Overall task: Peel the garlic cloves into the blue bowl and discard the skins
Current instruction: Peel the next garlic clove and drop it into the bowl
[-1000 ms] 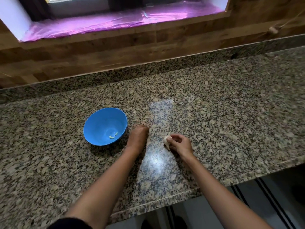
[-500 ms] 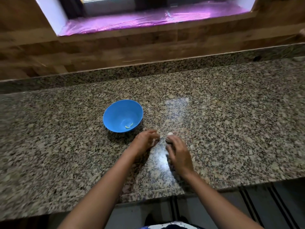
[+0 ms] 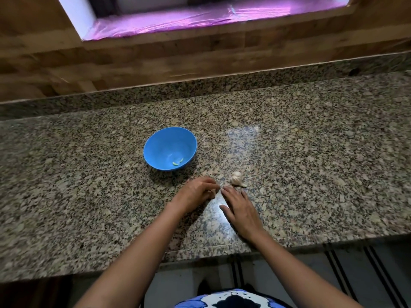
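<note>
The garlic bulb (image 3: 237,178) is laid on the tabletop (image 3: 311,174), at 4 o'clock from the blue bowl (image 3: 155,148). Two peeled cloves (image 3: 178,162) are seen in the bowl; most of the bulb looks left to peel. A small pale piece (image 3: 212,192), maybe a clove, is pinched by the left hand (image 3: 195,193) at 8 o'clock from the bulb. The right hand (image 3: 241,211) is laid flat, holding nothing.

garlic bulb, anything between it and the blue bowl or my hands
Nothing visible does. Only bare countertop lies between the garlic bulb and the blue bowl. The open right hand is just short of the bulb; the left hand, pinching a small pale piece, sits aside.
</note>
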Demonstrator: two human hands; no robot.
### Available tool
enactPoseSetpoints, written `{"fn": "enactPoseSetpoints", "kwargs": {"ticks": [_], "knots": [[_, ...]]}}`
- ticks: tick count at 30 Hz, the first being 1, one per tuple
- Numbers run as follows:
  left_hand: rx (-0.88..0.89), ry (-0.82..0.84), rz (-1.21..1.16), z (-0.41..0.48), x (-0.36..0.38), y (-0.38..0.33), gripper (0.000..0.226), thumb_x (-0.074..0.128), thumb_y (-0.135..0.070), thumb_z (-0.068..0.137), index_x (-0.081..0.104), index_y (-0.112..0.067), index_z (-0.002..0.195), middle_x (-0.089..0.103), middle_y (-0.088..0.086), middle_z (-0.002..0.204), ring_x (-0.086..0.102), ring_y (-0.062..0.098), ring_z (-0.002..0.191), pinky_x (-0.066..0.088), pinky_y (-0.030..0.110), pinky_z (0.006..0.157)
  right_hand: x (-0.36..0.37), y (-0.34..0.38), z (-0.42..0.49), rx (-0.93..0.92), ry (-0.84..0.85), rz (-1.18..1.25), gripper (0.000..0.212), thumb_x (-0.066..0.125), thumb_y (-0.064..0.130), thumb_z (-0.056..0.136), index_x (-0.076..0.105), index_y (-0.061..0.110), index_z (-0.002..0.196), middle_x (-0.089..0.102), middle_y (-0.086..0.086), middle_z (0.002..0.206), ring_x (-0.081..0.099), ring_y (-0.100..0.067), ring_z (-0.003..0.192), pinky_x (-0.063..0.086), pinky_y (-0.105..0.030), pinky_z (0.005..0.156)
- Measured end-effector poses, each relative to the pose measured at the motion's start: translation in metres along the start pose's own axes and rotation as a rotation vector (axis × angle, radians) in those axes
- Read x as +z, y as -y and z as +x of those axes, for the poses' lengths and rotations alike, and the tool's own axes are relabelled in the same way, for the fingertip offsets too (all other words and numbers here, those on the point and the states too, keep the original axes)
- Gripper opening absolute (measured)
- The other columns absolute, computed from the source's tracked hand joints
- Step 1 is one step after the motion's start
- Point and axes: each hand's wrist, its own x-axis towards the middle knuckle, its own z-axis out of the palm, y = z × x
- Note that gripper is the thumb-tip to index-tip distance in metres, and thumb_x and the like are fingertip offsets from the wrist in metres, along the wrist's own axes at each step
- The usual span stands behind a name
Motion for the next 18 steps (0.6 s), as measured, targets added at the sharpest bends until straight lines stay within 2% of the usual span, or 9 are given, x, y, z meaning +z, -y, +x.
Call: {"fn": "enactPoseSetpoints", "kwargs": {"ticks": [5, 7, 11, 13, 15, 18], "knots": [[-0.008, -0.100, 0.015, -0.003, 0.007, -0.001, 0.015, 0.066, -0.017, 0.086, 0.072, -0.007, 0.097, 0.068, 0.007, 0.096, 0.063, 0.024, 0.088, 0.051, 0.030, 0.075, -0.003, 0.002, -0.001, 0.015, -0.017, 0.053, 0.050, 0.041, 0.040, 0.098, 0.033, 0.023, 0.144, 0.030, 0.008, 0.150, 0.024, -0.005, 0.139, 0.002, -0.022, 0.114], [-0.073, -0.112, -0.010, -0.004, 0.008, -0.005, 0.014, 0.064, -0.017, 0.088, 0.069, -0.007, 0.096, 0.067, 0.006, 0.093, 0.063, 0.023, 0.086, 0.052, 0.034, 0.076, -0.004, 0.003, -0.002, 0.026, -0.017, 0.053, 0.051, 0.042, 0.040, 0.097, 0.032, 0.024, 0.144, 0.029, 0.010, 0.151, 0.022, -0.004, 0.139, 0.000, -0.019, 0.112], [-0.444, -0.153, -0.294, -0.006, 0.004, -0.005, 0.007, 0.068, -0.024, 0.086, 0.066, -0.018, 0.088, 0.071, -0.001, 0.079, 0.067, 0.014, 0.072, 0.057, 0.035, 0.070, -0.006, 0.004, -0.003, 0.040, -0.009, 0.048, 0.051, 0.041, 0.041, 0.098, 0.031, 0.026, 0.145, 0.027, 0.012, 0.151, 0.020, -0.002, 0.139, -0.002, -0.017, 0.110], [-0.591, -0.101, -0.505, -0.005, -0.002, -0.008, 0.008, 0.074, -0.019, 0.080, 0.069, -0.013, 0.083, 0.072, 0.004, 0.077, 0.070, 0.018, 0.072, 0.059, 0.038, 0.071, -0.006, 0.005, -0.002, 0.041, -0.011, 0.041, 0.050, 0.041, 0.041, 0.098, 0.031, 0.026, 0.145, 0.027, 0.012, 0.151, 0.021, -0.003, 0.139, -0.002, -0.017, 0.110], [-0.652, -0.013, -0.641, -0.004, -0.011, -0.014, 0.008, 0.074, -0.008, 0.079, 0.070, -0.002, 0.083, 0.072, 0.014, 0.079, 0.070, 0.024, 0.073, 0.059, 0.041, 0.073, -0.006, 0.005, -0.002, 0.035, -0.015, 0.037, 0.050, 0.041, 0.041, 0.098, 0.031, 0.026, 0.144, 0.027, 0.014, 0.150, 0.020, -0.001, 0.138, -0.002, -0.018, 0.111], [-0.668, 0.116, -0.671, 0.002, -0.019, -0.021, 0.006, 0.072, 0.000, 0.078, 0.070, 0.005, 0.081, 0.071, 0.020, 0.080, 0.069, 0.028, 0.074, 0.059, 0.040, 0.075, -0.008, 0.006, -0.003, 0.042, -0.005, 0.051, 0.049, 0.041, 0.040, 0.097, 0.032, 0.025, 0.144, 0.027, 0.016, 0.148, 0.019, 0.000, 0.137, 0.002, -0.026, 0.116]]}}
